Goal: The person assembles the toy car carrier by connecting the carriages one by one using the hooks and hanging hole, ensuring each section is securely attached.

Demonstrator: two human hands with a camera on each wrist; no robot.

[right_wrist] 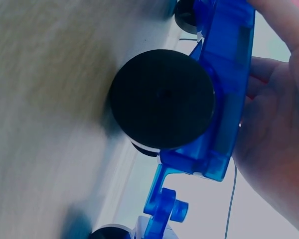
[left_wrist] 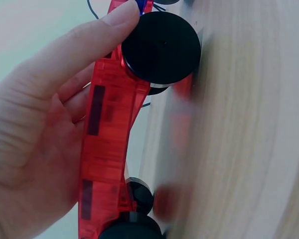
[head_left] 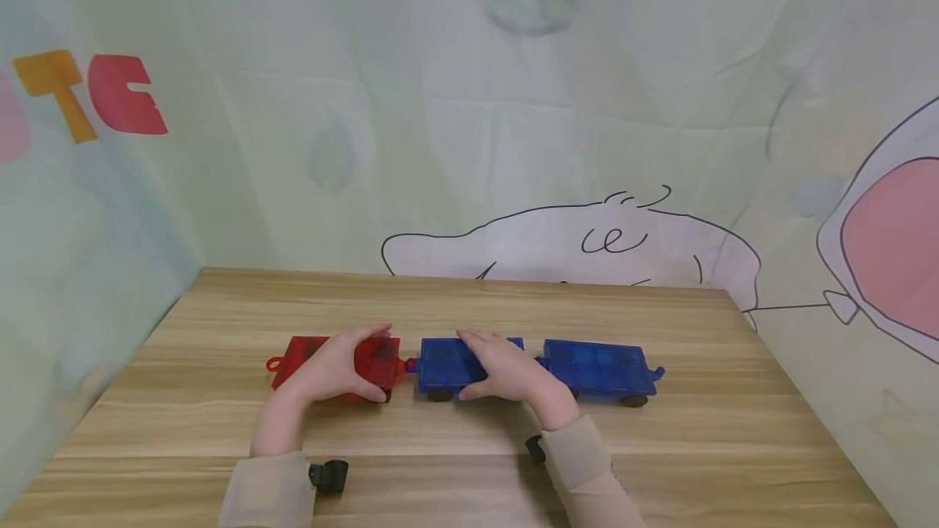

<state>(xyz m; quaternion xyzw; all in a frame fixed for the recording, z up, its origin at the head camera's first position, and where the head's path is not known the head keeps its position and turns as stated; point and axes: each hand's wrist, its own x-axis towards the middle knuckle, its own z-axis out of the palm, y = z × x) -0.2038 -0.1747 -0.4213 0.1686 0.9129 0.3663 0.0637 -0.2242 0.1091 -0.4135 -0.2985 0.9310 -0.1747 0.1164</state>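
Note:
Three flat toy train cars of see-through plastic stand in a row on the wooden table. My left hand [head_left: 328, 369] grips the red train car [head_left: 378, 362], thumb along its near side and fingers over the far side. Beside it, my right hand [head_left: 513, 369] holds the middle blue train car [head_left: 438, 361] the same way. The red car's right end meets the blue car's left coupling [head_left: 411, 365]. Another blue train car [head_left: 594, 367] follows on the right, end to end with the middle one. Black wheels [left_wrist: 162, 47] show under the red car in the left wrist view.
The wooden table [head_left: 440, 463] ends at a printed cloth backdrop [head_left: 440, 145] behind and at both sides. A red ring [head_left: 274, 363] sticks out at the row's left end, a blue hook [head_left: 659, 372] at its right. Both wrists wear small black cameras [head_left: 332, 476].

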